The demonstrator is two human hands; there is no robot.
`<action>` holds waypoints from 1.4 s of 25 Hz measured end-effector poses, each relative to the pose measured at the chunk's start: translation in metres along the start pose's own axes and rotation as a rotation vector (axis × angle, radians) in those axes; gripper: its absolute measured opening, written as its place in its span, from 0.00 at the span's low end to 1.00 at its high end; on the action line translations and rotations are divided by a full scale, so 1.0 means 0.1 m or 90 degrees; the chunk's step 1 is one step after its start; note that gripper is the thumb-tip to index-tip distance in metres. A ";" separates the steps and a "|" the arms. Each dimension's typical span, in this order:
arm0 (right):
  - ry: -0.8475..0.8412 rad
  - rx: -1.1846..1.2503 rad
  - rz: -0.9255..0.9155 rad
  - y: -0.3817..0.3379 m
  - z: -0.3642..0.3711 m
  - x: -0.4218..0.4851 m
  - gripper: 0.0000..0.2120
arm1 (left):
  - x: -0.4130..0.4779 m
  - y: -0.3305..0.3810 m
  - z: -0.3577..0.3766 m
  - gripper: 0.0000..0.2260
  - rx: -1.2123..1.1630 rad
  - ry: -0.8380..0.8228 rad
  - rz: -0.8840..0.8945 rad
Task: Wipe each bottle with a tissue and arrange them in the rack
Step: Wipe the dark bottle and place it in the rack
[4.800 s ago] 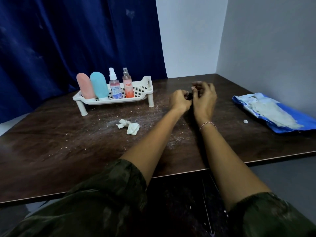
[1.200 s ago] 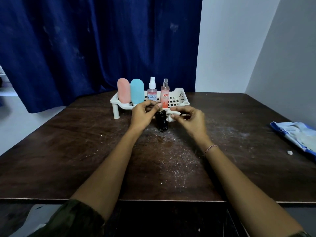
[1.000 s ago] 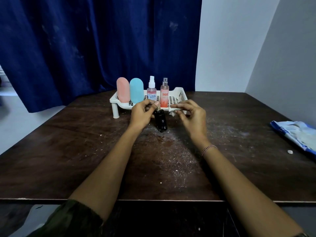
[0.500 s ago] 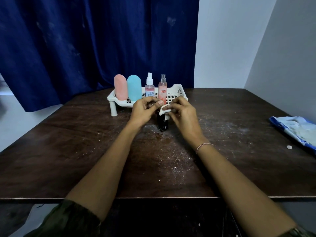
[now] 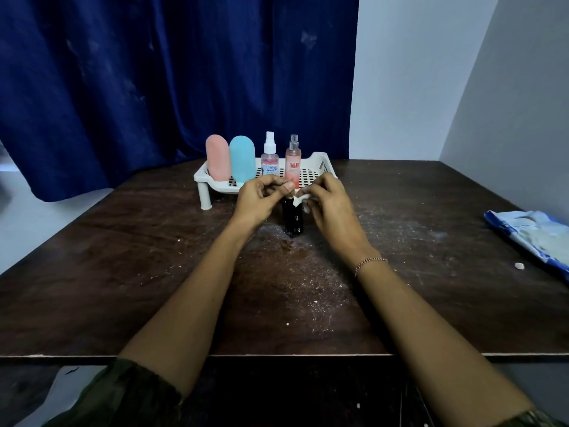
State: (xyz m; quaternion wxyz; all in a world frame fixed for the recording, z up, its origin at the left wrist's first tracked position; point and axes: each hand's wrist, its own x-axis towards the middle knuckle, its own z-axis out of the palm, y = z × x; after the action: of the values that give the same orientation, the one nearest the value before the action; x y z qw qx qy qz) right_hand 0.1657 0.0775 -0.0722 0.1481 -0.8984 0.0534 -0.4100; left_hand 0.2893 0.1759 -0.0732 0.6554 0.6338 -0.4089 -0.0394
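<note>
The left hand (image 5: 257, 198) pinches the top of the black bottle (image 5: 293, 220), upright on the tabletop (image 5: 154, 272) near its far edge, just before the rack (image 5: 215, 184). The right hand (image 5: 329, 204) pinches the tissue (image 5: 301, 199) against the bottle's neck.

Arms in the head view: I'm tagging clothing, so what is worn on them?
Dark green camouflage sleeves, the left sleeve and right sleeve, end near the elbows; the forearms are bare. A thin beaded bracelet circles the right wrist. No gloves on the left hand or right hand.
</note>
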 end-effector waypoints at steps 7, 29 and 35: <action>0.001 -0.001 -0.024 -0.02 0.01 -0.01 0.09 | -0.01 0.01 0.01 0.03 -0.006 -0.012 0.000; -0.119 0.025 0.022 -0.03 0.02 -0.03 0.06 | -0.02 0.01 0.01 0.04 -0.008 -0.002 -0.024; -0.039 0.026 -0.006 -0.06 0.04 -0.03 0.07 | -0.01 -0.02 0.00 0.03 -0.027 0.004 -0.038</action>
State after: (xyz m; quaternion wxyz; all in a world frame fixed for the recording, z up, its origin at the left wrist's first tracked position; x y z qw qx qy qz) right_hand 0.1671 0.0845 -0.0752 0.1658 -0.9077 0.0364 -0.3838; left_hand 0.2896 0.1757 -0.0758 0.6683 0.6319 -0.3872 -0.0655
